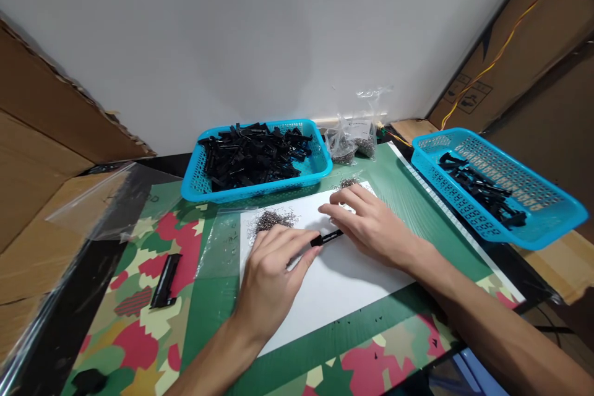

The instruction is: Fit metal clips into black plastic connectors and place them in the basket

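Note:
A slim black plastic part (pixel 331 236) lies between my hands above a white sheet (pixel 343 288). My left hand (pixel 273 266) pinches its left end between thumb and forefinger. My right hand (pixel 371 223) is bent over the part's right end, fingers closed together; what its fingertips hold, if anything, is hidden. Just behind my left hand is a heap of small metal pieces (pixel 273 220) on the sheet. A smaller heap of them (pixel 349 183) sits behind my right hand.
A blue basket (pixel 250 190) full of black parts stands at the back; another blue basket (pixel 533 236) holds fewer at the right. Clear bags (pixel 364 136) of small pieces stand between them. One black part (pixel 165 281) lies at the left on the patterned mat.

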Tool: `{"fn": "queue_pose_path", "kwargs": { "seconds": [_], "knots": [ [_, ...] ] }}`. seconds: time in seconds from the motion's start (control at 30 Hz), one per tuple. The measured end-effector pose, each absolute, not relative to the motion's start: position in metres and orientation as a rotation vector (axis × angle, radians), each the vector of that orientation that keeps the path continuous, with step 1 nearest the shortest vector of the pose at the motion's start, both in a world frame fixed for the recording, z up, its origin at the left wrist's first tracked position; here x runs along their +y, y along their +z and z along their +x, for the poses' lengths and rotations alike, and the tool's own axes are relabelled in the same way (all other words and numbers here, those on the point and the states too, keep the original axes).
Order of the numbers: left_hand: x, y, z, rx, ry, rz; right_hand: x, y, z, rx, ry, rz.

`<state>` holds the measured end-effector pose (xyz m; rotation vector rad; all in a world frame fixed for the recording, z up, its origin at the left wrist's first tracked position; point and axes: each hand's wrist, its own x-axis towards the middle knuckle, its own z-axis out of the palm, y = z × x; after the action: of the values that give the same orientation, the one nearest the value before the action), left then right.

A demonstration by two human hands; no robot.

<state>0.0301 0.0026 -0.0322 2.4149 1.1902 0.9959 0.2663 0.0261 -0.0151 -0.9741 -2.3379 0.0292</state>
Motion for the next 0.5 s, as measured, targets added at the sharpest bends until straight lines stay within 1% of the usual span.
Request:
{"fn": "queue_pose_path", "kwargs": {
  "seconds": [0.07,0.1,0.17,0.33,0.5],
  "knots": [
    [0.002,-0.033,0.030,1.189,0.962,2.421,0.025,-0.016,0.266,-2.377,-0.119,-0.952],
    [0.001,-0.033,0.030,1.187,0.945,2.421,0.024,-0.017,0.265,-2.355,-0.119,-0.939],
    [0.001,-0.034,0.031,1.186,0.926,2.420,0.021,-0.017,0.262,-2.243,0.009,-0.934],
    [0.002,-0.032,0.033,1.163,0.938,2.442,0.017,-0.018,0.250,-1.935,0.450,-0.961],
    [0.001,-0.030,0.034,1.113,0.965,2.492,0.017,-0.019,0.243,-1.900,0.656,-1.021]
  ]
}}
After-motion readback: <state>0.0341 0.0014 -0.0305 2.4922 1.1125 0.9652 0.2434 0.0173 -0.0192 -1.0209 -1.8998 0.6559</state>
